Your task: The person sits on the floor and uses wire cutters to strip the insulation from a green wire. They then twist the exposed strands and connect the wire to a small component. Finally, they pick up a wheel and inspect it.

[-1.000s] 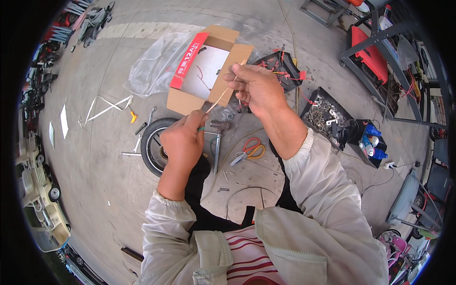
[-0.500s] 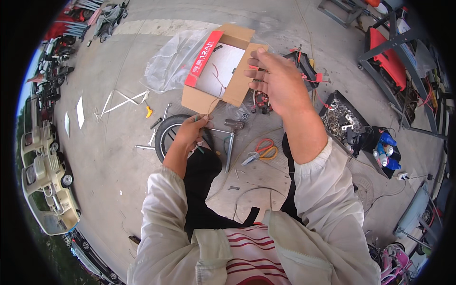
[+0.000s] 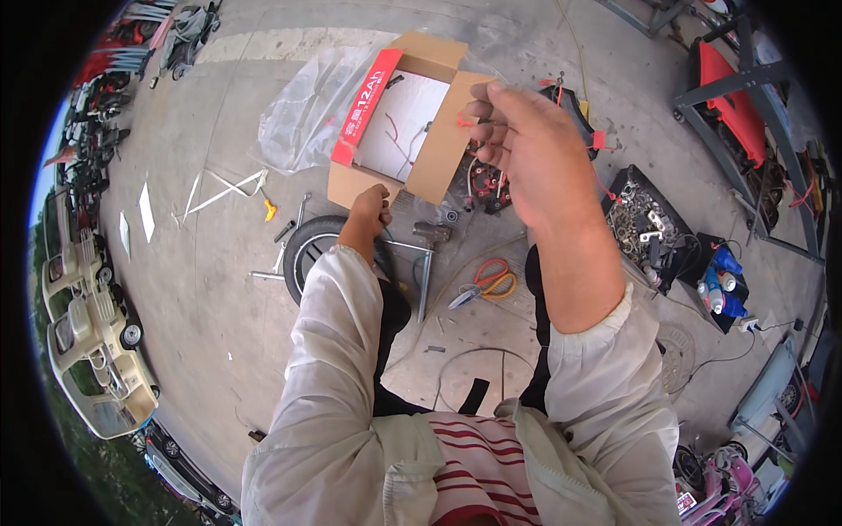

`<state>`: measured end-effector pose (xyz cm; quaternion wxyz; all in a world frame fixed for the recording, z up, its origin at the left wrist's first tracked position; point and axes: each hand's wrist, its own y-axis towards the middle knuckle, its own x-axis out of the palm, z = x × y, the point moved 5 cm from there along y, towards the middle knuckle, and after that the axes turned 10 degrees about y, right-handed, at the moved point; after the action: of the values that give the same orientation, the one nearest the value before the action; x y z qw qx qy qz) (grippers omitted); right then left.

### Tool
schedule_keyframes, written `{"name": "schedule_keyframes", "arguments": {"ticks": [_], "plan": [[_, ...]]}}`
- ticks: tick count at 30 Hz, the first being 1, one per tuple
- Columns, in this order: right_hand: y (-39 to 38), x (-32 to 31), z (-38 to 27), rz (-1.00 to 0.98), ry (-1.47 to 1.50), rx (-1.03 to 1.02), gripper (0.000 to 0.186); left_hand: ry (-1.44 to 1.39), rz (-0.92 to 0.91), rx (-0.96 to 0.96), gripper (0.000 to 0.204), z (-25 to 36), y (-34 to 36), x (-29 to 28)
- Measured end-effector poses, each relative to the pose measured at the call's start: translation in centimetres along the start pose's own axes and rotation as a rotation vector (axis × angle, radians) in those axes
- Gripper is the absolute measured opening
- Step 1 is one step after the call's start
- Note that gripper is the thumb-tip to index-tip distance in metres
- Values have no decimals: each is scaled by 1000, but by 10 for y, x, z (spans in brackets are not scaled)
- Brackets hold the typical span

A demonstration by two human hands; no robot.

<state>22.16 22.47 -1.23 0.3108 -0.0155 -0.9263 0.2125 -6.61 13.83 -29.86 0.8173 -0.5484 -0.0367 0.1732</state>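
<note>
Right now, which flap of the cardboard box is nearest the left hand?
The brown flap at the near end: in view, the left hand overlaps its edge. The right flap is overlapped by the right hand instead; the far flap is farthest away.

The person's left grip (image 3: pixel 372 209) has reached farther, up to the near flap (image 3: pixel 346 184) of the cardboard box (image 3: pixel 443 145). The right grip (image 3: pixel 539 153) has drawn off rightward; the pale strip no longer stretches between the two.
</note>
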Motion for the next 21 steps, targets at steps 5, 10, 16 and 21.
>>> {"name": "schedule_keyframes", "arguments": {"ticks": [5, 10, 16, 21], "plan": [[-1, 7, 11, -21, -28, 18, 30, -227, -31, 47, 14, -58, 8, -22], [-2, 4, 18, -21, -72, 9, 29, -44, -92, -46, 26, -86, -34, 4], [-8, 18, 30, -62, -77, 38, 29, -271, -237, 258, 37, -29, -6, -22], [-7, 14, 30, -61, -124, 25, 29, -53, -76, 152, 40, 13, -11, -20]]}}
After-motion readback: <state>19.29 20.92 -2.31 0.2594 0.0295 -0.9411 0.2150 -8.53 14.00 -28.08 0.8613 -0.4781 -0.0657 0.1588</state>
